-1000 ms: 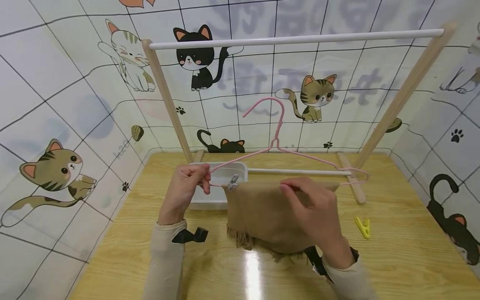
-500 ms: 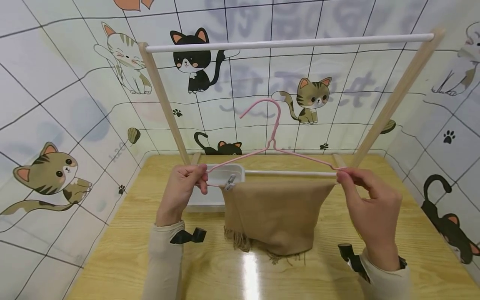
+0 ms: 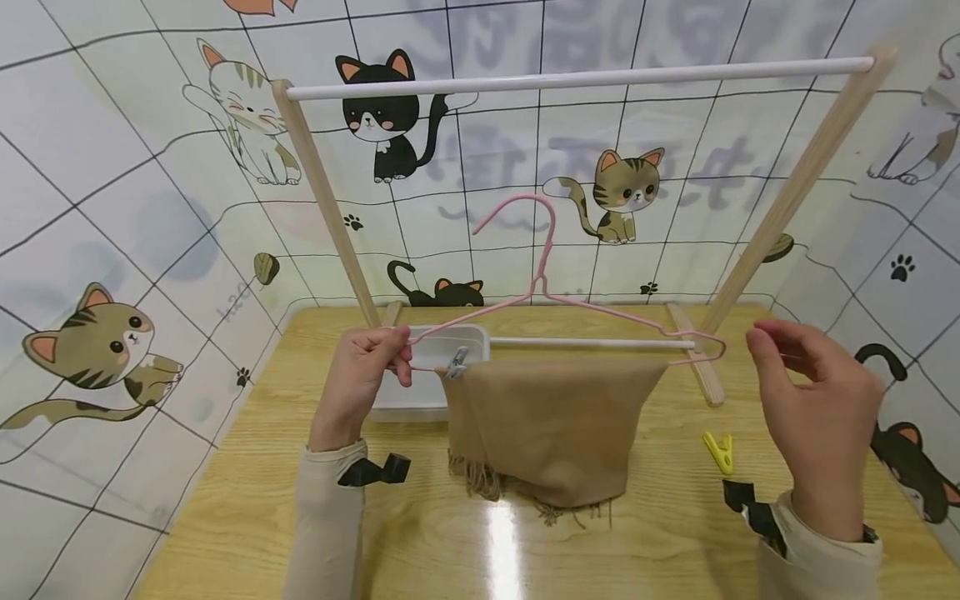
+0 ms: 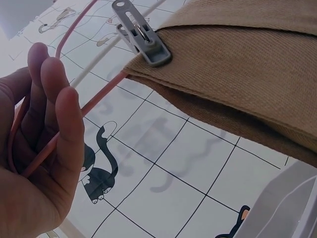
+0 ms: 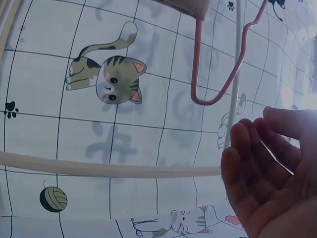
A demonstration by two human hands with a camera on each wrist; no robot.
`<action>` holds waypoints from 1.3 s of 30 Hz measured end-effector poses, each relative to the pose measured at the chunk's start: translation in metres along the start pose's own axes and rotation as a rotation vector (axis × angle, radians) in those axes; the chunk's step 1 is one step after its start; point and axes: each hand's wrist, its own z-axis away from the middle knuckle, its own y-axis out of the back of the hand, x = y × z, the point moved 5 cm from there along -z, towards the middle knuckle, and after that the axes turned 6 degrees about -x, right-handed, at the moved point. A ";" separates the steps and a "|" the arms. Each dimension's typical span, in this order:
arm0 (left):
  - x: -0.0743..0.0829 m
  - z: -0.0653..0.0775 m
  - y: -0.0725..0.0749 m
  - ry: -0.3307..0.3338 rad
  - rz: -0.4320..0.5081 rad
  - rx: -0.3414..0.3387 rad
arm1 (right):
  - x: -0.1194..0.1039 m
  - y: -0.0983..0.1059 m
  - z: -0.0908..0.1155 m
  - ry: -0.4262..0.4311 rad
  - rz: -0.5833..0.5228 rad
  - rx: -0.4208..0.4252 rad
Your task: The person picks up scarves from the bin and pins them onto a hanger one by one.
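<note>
My left hand (image 3: 362, 379) grips the left end of a pink wire hanger (image 3: 592, 307), its fingers curled round the wire in the left wrist view. A brown fringed scarf (image 3: 551, 429) hangs folded over the hanger's lower bar. At the scarf's left top corner a grey clothespin (image 4: 143, 34) clamps it to the bar. My right hand (image 3: 817, 408) is off to the right of the hanger's right end, apart from it, with thumb and fingers loosely bent and nothing held. A yellow clothespin (image 3: 718, 452) lies on the table below, left of that hand.
Behind the hanger stands a drying rack with wooden legs and a white top rod (image 3: 585, 79). Its lower white rod (image 3: 585, 342) runs near the table (image 3: 247, 500). A white tray (image 3: 408, 412) sits behind my left hand. Cat-printed cloth walls enclose the table.
My right hand moved right from the scarf's top edge to the hanger's right corner, then let go and moved farther right. My left hand keeps its grip.
</note>
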 end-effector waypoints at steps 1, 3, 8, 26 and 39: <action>0.000 0.000 0.000 0.001 0.000 0.000 | 0.002 0.001 0.000 -0.024 0.030 -0.020; 0.000 0.001 0.001 0.002 0.000 0.001 | 0.008 0.002 -0.001 -0.063 0.087 -0.071; 0.000 0.001 0.001 0.013 -0.002 0.001 | 0.024 0.002 -0.002 -0.129 0.246 -0.315; 0.001 0.001 0.001 -0.011 -0.001 0.000 | 0.082 -0.024 0.001 -0.204 0.402 -0.830; 0.002 0.001 0.001 0.000 -0.017 -0.005 | 0.110 -0.050 0.008 -0.239 0.407 -1.028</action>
